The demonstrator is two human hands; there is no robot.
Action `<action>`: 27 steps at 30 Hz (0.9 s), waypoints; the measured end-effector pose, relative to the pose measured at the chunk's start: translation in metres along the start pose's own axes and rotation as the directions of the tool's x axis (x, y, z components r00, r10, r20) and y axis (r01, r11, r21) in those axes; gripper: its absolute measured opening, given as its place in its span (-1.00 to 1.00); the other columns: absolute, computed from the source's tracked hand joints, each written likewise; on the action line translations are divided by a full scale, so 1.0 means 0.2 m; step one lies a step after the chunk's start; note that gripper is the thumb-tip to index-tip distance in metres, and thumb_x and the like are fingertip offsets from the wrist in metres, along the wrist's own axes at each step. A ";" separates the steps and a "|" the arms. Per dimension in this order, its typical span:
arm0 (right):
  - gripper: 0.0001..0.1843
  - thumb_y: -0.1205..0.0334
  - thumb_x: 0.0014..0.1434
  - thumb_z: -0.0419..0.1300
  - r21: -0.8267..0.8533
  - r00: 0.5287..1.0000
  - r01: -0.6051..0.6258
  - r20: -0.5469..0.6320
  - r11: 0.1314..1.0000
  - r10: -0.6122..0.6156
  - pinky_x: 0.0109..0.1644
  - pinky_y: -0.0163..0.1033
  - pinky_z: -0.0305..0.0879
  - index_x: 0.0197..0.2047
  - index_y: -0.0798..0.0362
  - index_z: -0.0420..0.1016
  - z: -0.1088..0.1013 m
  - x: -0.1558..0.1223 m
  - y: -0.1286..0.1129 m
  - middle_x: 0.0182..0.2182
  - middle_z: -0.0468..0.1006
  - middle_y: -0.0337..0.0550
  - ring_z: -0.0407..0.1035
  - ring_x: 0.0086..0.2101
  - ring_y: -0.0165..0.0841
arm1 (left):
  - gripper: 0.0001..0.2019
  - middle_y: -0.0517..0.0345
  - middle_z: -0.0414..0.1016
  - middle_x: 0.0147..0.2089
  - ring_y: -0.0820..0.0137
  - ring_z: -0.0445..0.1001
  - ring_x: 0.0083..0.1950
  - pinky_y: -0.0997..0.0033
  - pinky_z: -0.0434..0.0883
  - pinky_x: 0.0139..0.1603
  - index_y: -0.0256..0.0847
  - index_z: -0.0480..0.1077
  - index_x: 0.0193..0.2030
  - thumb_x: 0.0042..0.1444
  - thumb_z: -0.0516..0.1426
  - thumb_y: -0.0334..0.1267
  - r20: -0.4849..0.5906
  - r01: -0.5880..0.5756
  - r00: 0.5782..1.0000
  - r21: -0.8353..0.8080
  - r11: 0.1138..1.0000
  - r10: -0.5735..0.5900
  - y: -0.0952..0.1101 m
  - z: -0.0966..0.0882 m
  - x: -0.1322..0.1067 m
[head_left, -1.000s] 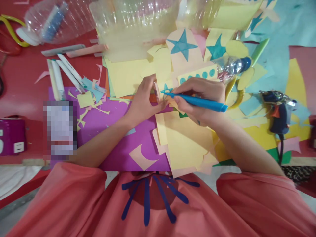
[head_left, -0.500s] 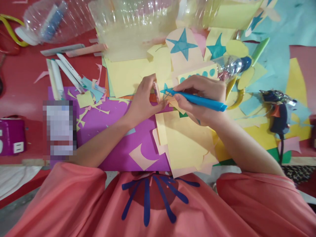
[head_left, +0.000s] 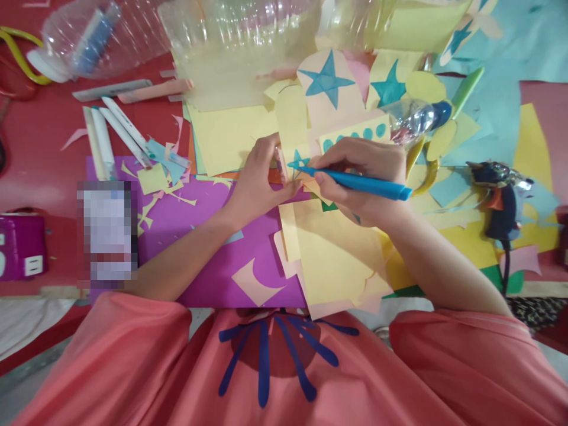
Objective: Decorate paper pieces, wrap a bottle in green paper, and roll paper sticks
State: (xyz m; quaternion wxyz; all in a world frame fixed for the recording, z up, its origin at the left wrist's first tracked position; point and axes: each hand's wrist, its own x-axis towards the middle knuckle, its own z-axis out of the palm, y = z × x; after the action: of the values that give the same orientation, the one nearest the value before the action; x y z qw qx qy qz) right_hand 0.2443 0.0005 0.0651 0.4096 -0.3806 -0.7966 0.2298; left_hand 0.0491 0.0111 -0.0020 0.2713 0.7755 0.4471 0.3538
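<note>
My right hand [head_left: 361, 174] grips a blue marker [head_left: 368, 184] like a pen, its tip on a small teal star outline [head_left: 298, 161]. The star is partly coloured and lies on a pale yellow paper strip [head_left: 291, 121]. At the strip's left side, my left hand [head_left: 261, 174] holds it, thumb along the lower end and fingers curled at the left edge. A small patterned piece [head_left: 279, 164] shows between that hand and the strip; its kind is unclear. Just above my right hand lies a yellow card with teal dots [head_left: 355, 136].
Cut-outs with a blue star [head_left: 328, 80] and a teal star [head_left: 390, 86] lie beyond. Plastic bottles [head_left: 106, 38] line the back. White markers [head_left: 126, 130] and a blurred phone-like object [head_left: 109, 231] are left. A dark glue gun [head_left: 503, 201] lies right, yellow-handled scissors [head_left: 428, 177] nearer.
The marker and my right fingers have shifted very slightly to the right along the small star. My left hand and the strip stay nearly still.
</note>
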 end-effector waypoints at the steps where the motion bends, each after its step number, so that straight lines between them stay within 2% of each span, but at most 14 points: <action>1: -0.90 0.37 0.08 0.24 0.004 1.000 0.004 0.011 1.000 -0.004 -0.50 -0.31 0.33 -0.43 0.00 0.46 0.00 0.00 0.00 -0.53 0.53 -0.28 0.34 -0.56 -0.48 | -0.55 0.07 0.37 -0.05 0.18 0.42 0.03 0.06 0.47 -0.03 0.03 0.12 0.09 0.16 0.15 0.06 0.000 0.010 1.000 -0.001 1.000 -0.010 0.00 0.00 0.00; 7: -0.93 0.30 0.12 0.23 0.021 0.998 -0.044 -0.052 0.999 0.045 -0.47 -0.33 0.35 -0.41 -0.01 0.47 0.01 0.00 0.01 -0.52 0.52 -0.31 0.36 -0.54 -0.49 | -0.52 0.10 0.38 -0.07 0.18 0.42 0.02 0.06 0.45 -0.02 0.07 0.10 0.12 0.15 0.16 0.11 0.009 0.015 1.000 -0.009 1.000 -0.015 0.00 0.00 0.00; 11: -0.91 0.34 0.10 0.23 0.025 1.000 -0.019 -0.016 1.000 0.019 -0.48 -0.34 0.33 -0.43 0.00 0.45 0.00 0.00 0.00 -0.53 0.52 -0.29 0.34 -0.55 -0.51 | -0.53 0.11 0.38 -0.11 0.20 0.41 -0.01 0.05 0.44 0.01 0.03 0.12 0.11 0.16 0.13 0.12 0.007 0.000 1.000 -0.005 1.000 0.000 0.01 0.00 0.00; 15: -0.90 0.39 0.06 0.23 0.030 1.000 -0.014 0.006 0.999 0.014 -0.50 -0.35 0.32 -0.46 0.04 0.44 0.00 0.00 0.00 -0.55 0.50 -0.30 0.33 -0.56 -0.51 | -0.56 0.14 0.35 -0.17 0.21 0.41 -0.05 0.04 0.44 -0.03 0.08 0.12 0.10 0.17 0.12 0.12 -0.025 -0.032 0.999 -0.013 0.999 0.032 0.01 0.00 0.00; 21: -0.92 0.33 0.09 0.23 0.051 0.995 -0.072 -0.061 0.996 0.075 -0.49 -0.31 0.31 -0.43 0.02 0.47 0.02 -0.01 0.00 -0.53 0.50 -0.29 0.34 -0.55 -0.48 | -0.53 0.08 0.34 -0.10 0.19 0.41 -0.02 0.04 0.43 -0.05 0.05 0.10 0.10 0.16 0.15 0.09 -0.018 -0.034 0.999 0.000 0.999 0.034 -0.01 0.01 0.01; 27: -0.88 0.37 0.09 0.21 0.041 1.000 -0.029 -0.002 0.999 0.029 -0.50 -0.33 0.31 -0.47 0.04 0.44 0.00 0.00 0.00 -0.56 0.47 -0.29 0.31 -0.58 -0.51 | -0.50 0.10 0.33 -0.16 0.20 0.41 -0.04 0.04 0.44 -0.03 0.01 0.10 0.10 0.15 0.12 0.17 -0.022 -0.079 0.997 -0.012 0.997 0.079 -0.02 0.01 0.01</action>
State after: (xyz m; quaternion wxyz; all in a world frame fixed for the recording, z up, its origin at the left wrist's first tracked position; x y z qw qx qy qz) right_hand 0.2436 -0.0001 0.0655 0.4150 -0.3840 -0.7856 0.2512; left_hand 0.0496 0.0141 -0.0051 0.2572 0.7870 0.4166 0.3754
